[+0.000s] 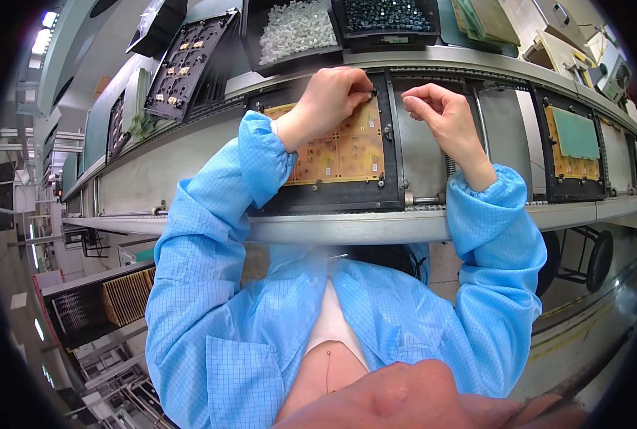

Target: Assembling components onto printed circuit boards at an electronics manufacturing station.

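A yellow-brown circuit board panel [340, 155] lies in a black frame carrier [347, 196] on the conveyor in front of me. My left hand [327, 100] reaches over its upper part, with thumb and fingers pinched at the far right corner. A small dark piece shows at those fingertips; whether it is loose or part of the carrier I cannot make out. To the right of the carrier, my right hand [447, 121] hovers over the conveyor. Its fingers are curled, thumb and forefinger close together, and anything between them is too small to name.
Beyond the conveyor stand a black bin of whitish small parts [297, 32] and a bin of dark blue parts [390, 18]. A black carrier [186, 68] leans at the left. Farther right sits another carrier with a green sheet [575, 134]. A metal rail [347, 229] edges the near side.
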A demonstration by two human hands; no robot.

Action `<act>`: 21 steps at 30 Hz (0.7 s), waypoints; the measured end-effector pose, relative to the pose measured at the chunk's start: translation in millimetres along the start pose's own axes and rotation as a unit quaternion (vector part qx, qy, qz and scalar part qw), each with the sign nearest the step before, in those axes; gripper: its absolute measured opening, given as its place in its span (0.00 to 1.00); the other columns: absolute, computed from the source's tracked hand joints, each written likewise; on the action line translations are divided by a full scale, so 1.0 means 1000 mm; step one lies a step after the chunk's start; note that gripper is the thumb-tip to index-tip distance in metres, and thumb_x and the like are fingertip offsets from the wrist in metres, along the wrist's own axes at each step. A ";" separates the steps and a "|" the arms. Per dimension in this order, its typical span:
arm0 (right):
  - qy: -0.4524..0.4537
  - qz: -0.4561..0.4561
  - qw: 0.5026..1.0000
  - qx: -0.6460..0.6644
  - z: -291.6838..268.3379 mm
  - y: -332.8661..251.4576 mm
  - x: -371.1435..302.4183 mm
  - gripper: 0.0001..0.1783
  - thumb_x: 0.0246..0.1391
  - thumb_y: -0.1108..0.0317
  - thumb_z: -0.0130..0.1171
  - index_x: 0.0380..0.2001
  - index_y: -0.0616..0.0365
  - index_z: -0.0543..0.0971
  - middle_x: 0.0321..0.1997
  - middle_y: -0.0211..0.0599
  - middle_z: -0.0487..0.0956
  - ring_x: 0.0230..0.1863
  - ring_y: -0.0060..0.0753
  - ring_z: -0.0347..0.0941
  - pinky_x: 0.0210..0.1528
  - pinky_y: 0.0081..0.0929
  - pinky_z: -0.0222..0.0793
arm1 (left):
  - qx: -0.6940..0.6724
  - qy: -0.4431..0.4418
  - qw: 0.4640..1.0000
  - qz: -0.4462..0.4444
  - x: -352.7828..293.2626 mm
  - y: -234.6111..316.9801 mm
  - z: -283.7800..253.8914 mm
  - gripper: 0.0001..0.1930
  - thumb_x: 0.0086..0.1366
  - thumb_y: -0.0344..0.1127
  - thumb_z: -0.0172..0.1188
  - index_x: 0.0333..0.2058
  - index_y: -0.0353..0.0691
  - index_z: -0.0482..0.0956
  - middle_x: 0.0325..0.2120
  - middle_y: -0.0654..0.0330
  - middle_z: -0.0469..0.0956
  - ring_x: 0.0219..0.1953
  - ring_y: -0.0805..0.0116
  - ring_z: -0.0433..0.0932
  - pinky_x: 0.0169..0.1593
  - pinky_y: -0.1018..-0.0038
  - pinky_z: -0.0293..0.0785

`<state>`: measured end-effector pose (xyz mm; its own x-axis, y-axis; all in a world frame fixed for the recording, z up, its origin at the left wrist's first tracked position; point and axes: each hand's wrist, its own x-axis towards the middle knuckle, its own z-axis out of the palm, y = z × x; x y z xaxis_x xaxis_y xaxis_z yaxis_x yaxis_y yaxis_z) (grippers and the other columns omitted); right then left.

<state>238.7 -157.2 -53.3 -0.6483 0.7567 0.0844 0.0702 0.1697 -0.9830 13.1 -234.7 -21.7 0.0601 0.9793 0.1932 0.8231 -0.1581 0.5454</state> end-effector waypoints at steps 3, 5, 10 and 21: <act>-0.002 -0.001 1.000 -0.017 0.003 -0.004 -0.001 0.10 0.63 0.68 0.60 0.42 0.63 0.82 0.34 0.30 0.83 0.36 0.19 0.77 0.42 0.19 0.75 | 0.056 0.015 0.998 0.039 0.001 0.000 0.000 0.06 0.56 0.30 0.65 0.33 0.38 0.85 0.32 0.52 0.83 0.35 0.53 0.82 0.41 0.65 0.78; -0.004 -0.002 1.000 -0.026 0.003 -0.006 -0.002 0.10 0.63 0.68 0.60 0.42 0.63 0.82 0.34 0.31 0.83 0.36 0.19 0.78 0.42 0.19 0.76 | 0.059 0.004 0.998 0.025 0.001 0.003 -0.001 0.07 0.55 0.30 0.64 0.33 0.37 0.85 0.31 0.52 0.83 0.35 0.52 0.82 0.41 0.64 0.78; -0.007 -0.001 0.999 -0.046 0.004 -0.010 -0.004 0.10 0.63 0.68 0.60 0.42 0.63 0.82 0.34 0.31 0.83 0.36 0.19 0.78 0.42 0.19 0.76 | 0.089 0.004 0.996 0.021 0.003 0.003 0.002 0.06 0.54 0.30 0.64 0.31 0.36 0.85 0.31 0.52 0.82 0.35 0.52 0.82 0.42 0.63 0.78; 0.006 0.013 0.999 -0.032 -0.006 -0.004 -0.006 0.10 0.62 0.68 0.61 0.42 0.63 0.83 0.35 0.31 0.83 0.37 0.19 0.78 0.42 0.19 0.76 | 0.138 0.068 0.987 0.056 0.003 0.008 0.029 0.08 0.59 0.35 0.59 0.31 0.40 0.85 0.31 0.53 0.81 0.35 0.50 0.81 0.40 0.61 0.78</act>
<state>246.8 -158.3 -49.1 -0.6364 0.7688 0.0622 0.1350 0.1905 -0.9724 36.4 -229.9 -40.2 0.0994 0.9287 0.3573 0.9387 -0.2066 0.2758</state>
